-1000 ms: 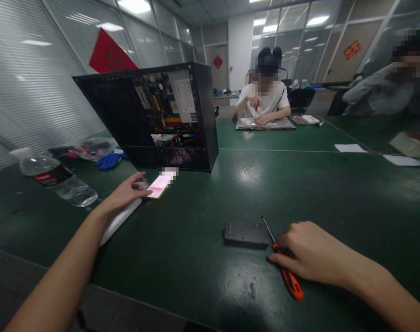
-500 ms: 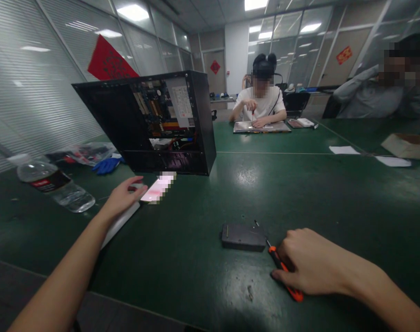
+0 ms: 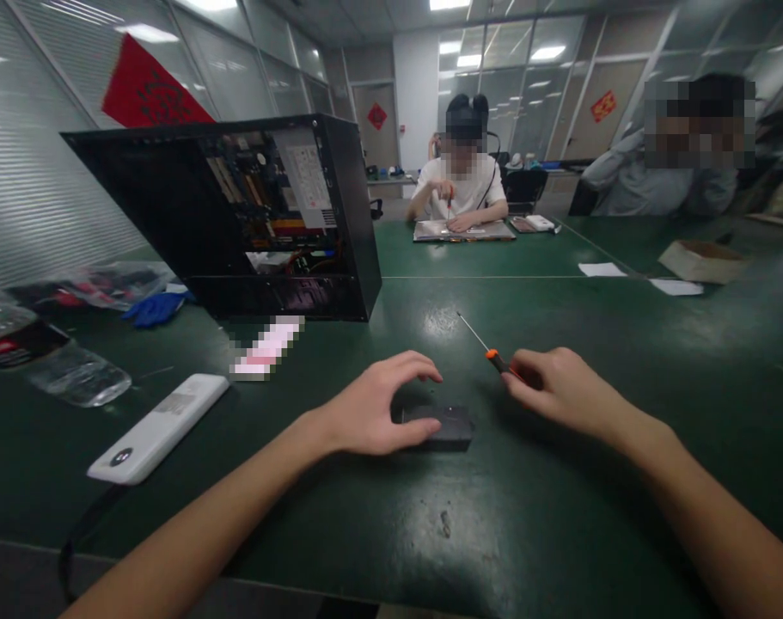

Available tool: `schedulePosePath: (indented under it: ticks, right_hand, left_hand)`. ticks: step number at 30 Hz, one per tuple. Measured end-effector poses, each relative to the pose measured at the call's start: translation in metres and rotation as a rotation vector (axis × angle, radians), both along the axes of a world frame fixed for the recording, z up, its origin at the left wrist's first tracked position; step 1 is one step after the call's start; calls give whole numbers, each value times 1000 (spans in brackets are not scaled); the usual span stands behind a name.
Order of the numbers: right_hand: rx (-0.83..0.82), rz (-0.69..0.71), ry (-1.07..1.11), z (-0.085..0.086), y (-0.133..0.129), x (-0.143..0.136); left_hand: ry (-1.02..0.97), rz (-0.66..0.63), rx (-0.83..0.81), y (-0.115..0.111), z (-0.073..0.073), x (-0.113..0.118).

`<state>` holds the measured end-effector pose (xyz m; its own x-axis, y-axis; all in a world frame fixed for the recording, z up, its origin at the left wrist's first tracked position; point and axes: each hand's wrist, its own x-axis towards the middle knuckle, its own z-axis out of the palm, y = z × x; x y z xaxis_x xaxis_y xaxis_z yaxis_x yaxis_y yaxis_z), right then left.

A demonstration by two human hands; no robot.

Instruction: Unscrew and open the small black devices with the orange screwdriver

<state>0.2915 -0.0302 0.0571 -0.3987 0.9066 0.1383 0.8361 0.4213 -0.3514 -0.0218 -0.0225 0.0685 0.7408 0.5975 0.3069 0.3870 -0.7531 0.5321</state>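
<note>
My right hand point(image 3: 562, 387) grips a screwdriver point(image 3: 496, 359) by its orange and black handle, its thin shaft pointing up and to the left, above the green table. Around the left end of a small dark rectangular box point(image 3: 452, 432), my left hand point(image 3: 378, 408) is open, thumb and fingers apart. The thumb overlaps the box in view; whether it touches is hard to tell. Behind the hands stands a black computer case point(image 3: 349, 223) with its side open, showing boards, cables and a labelled power supply point(image 3: 306, 185).
Left of my arm lie a white power bank point(image 3: 165, 425) and a lit phone point(image 3: 268, 348). A water bottle point(image 3: 75, 370) and blue gloves point(image 3: 154, 309) lie farther left. Across the table, a person point(image 3: 461, 185) works with a screwdriver on a flat panel point(image 3: 465, 230). A cardboard box point(image 3: 700, 260) sits far right.
My left hand has moved right, from beside the phone to the dark box. My right hand has lifted the screwdriver off the table. The view has turned slightly right.
</note>
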Motion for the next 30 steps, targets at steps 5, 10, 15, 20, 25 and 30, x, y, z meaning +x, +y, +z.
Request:
schedulePosePath:
  ticks: [5,10,15,20,25,30]
  right_hand:
    - [207,-133,349,-5,6,5]
    - [458,-150,505,1,2,3]
    - [591,-93,487,2,-11,-5]
    - [634,-113,590,-5,-26,-15]
    - [582,-83,619,-8,-31,-23]
    - [564,-72,627,-6,-31,-28]
  left_hand:
    - [110,-26,-61,2,2,14]
    - [112,19,-93,3,-20,3]
    - [57,22,-79,-4,-39,6]
    - [-24,45,-78,-8,-49,12]
    - [-50,42,-67,-8,-51,16]
    - [-70,42,-73,-9,-51,21]
